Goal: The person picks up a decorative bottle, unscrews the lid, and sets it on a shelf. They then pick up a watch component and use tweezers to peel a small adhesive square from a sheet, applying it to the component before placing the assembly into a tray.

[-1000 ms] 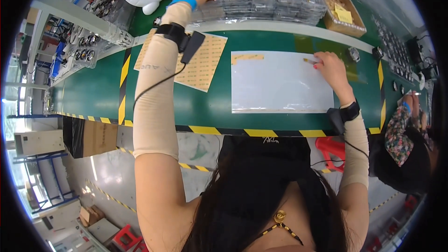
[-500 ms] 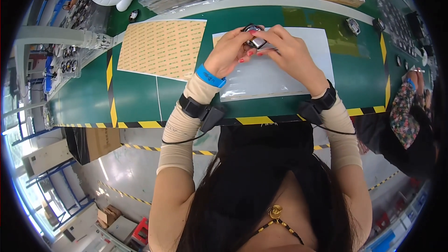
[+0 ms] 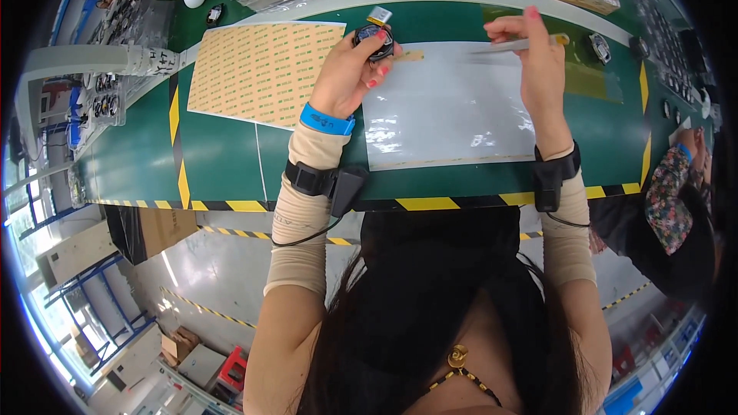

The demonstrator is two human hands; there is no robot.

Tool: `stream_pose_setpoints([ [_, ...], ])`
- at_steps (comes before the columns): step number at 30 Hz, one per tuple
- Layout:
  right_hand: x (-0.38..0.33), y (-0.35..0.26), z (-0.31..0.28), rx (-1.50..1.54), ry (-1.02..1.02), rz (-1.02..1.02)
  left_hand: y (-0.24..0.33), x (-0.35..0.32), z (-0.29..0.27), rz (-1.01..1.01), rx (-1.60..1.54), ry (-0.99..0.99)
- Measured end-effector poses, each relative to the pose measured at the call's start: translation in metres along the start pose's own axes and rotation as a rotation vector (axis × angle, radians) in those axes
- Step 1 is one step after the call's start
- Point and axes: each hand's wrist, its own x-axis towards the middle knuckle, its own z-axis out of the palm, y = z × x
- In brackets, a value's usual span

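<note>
Left hand (image 3: 338,77): thumb and fingers pinch a small, round, black-and-silver electronic module (image 3: 372,43) near the top-left corner of a glossy, white, rectangular sheet (image 3: 450,107). A flat, silver, rectangular block (image 3: 379,14) projects from its far side.
Right hand (image 3: 543,65): grips a thin, tapering, grey metallic tool (image 3: 507,46), well apart from the module.
Judgement: module likely light, stiff, slightly slippery; block's join probably fragile. Best hold: rim, 2 opposed fingertips, block unloaded.
</note>
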Motion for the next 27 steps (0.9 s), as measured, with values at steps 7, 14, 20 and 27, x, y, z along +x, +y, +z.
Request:
stream_pose_setpoints([
  [7,-0.011,0.02,0.015,0.295,-0.046,0.362,-0.009,0.008,-0.007,0.003,0.051,-0.025],
  [14,-0.011,0.032,0.022,0.3,-0.075,0.377,-0.014,0.011,-0.003,-0.039,0.124,-0.013],
  [20,-0.004,0.035,0.009,0.606,0.024,0.423,-0.013,0.009,0.005,-0.024,0.14,0.045],
  [27,-0.014,0.024,0.022,0.591,0.022,0.343,-0.005,0.006,0.006,-0.138,-0.107,-0.196],
])
